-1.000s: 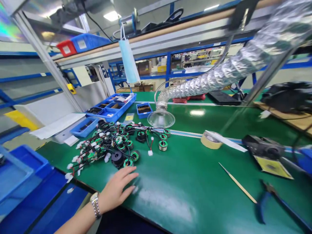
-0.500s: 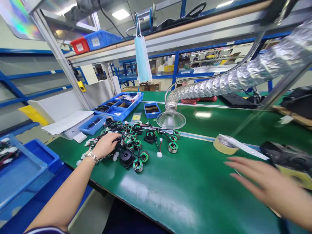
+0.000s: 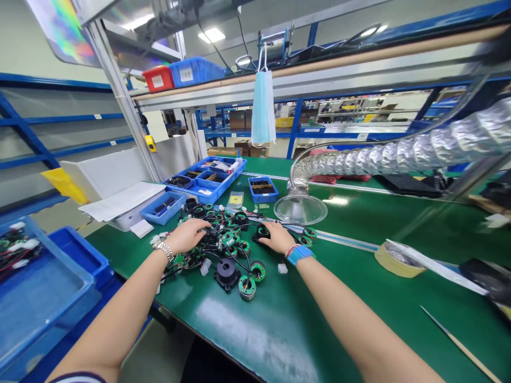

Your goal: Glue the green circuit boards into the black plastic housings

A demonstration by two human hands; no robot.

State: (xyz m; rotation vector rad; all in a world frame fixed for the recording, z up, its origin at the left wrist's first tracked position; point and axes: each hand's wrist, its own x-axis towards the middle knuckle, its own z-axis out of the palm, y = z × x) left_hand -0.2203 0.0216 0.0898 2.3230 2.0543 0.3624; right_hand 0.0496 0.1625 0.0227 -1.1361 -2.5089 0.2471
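Head view, left hand (image 3: pixel 186 236) and right hand (image 3: pixel 278 238) half-curled over wired parts (image 3: pixel 229 240), grasp unclear

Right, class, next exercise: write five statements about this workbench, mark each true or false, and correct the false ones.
1. The left hand is at the pile of wired parts. True.
2. The right hand holds the wooden-handled tool. False: the tool lies on the green table; the hand is at a black part.
3. The tape roll lies to the right of both hands. True.
4. The face mask lies on the table. False: it hangs by its loops in front of the shelf.
5. A red bin stands beside a blue bin on the shelf. True.
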